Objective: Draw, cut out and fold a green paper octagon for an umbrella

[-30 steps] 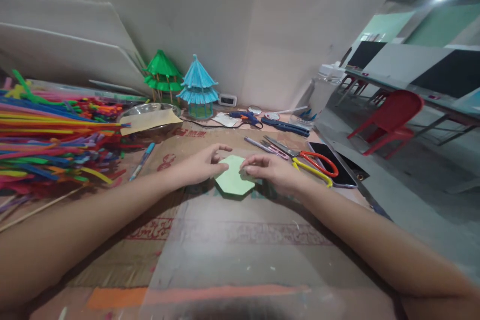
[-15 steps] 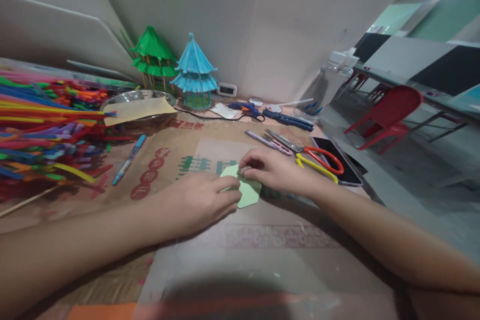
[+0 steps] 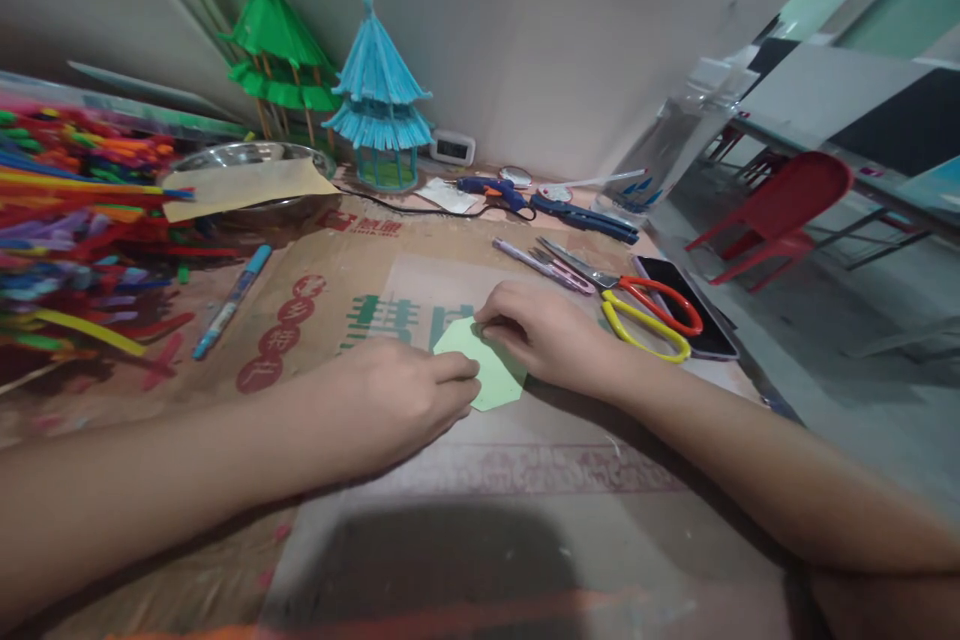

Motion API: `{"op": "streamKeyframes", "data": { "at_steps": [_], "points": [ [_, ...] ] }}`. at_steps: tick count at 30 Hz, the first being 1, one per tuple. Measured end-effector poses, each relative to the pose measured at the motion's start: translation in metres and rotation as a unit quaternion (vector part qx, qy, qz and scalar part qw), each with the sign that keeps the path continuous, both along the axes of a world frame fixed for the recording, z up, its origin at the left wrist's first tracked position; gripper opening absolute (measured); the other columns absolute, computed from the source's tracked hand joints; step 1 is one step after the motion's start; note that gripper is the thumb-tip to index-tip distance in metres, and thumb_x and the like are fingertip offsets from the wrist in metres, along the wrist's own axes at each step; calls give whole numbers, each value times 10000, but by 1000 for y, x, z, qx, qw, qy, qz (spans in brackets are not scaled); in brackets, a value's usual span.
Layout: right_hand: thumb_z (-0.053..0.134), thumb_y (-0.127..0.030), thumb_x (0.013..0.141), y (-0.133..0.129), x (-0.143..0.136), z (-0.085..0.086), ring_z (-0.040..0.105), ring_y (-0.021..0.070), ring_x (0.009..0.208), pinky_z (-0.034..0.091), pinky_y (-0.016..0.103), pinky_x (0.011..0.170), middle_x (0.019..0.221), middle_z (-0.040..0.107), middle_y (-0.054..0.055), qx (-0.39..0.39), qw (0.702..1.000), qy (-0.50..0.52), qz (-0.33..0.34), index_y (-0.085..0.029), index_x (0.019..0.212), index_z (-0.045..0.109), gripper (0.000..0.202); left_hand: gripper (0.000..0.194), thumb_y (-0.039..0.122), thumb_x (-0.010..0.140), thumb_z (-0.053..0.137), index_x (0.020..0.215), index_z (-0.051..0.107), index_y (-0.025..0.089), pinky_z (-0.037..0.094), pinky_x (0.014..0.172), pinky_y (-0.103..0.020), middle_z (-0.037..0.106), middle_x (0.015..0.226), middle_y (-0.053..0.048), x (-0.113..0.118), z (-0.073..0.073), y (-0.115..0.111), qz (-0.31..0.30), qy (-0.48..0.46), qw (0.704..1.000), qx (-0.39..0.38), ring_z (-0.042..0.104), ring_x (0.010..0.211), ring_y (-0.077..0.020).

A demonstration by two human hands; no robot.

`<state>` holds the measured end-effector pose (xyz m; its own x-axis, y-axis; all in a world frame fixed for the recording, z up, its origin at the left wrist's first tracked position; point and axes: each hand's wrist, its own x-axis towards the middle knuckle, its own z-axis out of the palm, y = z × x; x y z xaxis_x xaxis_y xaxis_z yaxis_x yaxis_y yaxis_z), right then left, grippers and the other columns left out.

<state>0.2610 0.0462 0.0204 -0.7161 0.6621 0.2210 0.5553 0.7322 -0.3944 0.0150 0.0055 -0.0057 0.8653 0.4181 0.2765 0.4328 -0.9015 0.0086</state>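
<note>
A small light-green paper piece (image 3: 498,372) with angled corners lies on the cardboard between my hands. My left hand (image 3: 405,380) grips its left side, with curled fingertips resting over the surface. At the upper edge my right hand (image 3: 536,320) is closed in a pinch on the same paper; whether a tiny thing sits between those fingertips I cannot make out. Just right of that hand are scissors (image 3: 646,325) with red and yellow handles, and above it a pinkish-purple craft knife (image 3: 551,270).
Colourful pipe cleaners (image 3: 82,250) heap up on the left, near a blue marker (image 3: 234,300). Behind stand a green pavilion model (image 3: 277,30), a blue one (image 3: 379,85) and a metal bowl (image 3: 247,155). A glue gun (image 3: 495,190), a bottle (image 3: 660,155) and a phone (image 3: 697,310) sit farther right.
The camera view has tilted and shifted slightly. My right fingers have closed in from a looser curl to a tighter pinch at the paper's upper edge; my left hand stays on the paper.
</note>
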Motion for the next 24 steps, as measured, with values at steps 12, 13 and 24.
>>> {"op": "streamKeyframes", "data": {
  "at_steps": [12,13,24],
  "points": [
    [528,-154,1005,-3,-1,-1,650,192,850,490,297,763,931,696,71,19,999,-24,20,-190,973,659,139,257,226,1082,479,1184,715,222,508,634,-284,747,1032,-59,0,0,0,-3,5,1000,-5,685,716,-160],
    [526,-155,1006,-2,-1,-2,648,191,841,486,296,755,924,696,70,23,999,-26,21,-188,971,659,141,256,227,1084,478,1177,717,222,505,632,-283,748,1033,-58,1,1,1,-4,7,1000,-5,683,713,-159],
    [527,-149,995,-1,0,-4,641,184,832,486,291,751,922,700,71,29,999,-14,12,-192,947,653,141,264,241,1082,466,1151,720,214,527,637,-290,735,1008,-53,2,2,2,-1,-7,1000,-18,667,681,-149]
  ]
}}
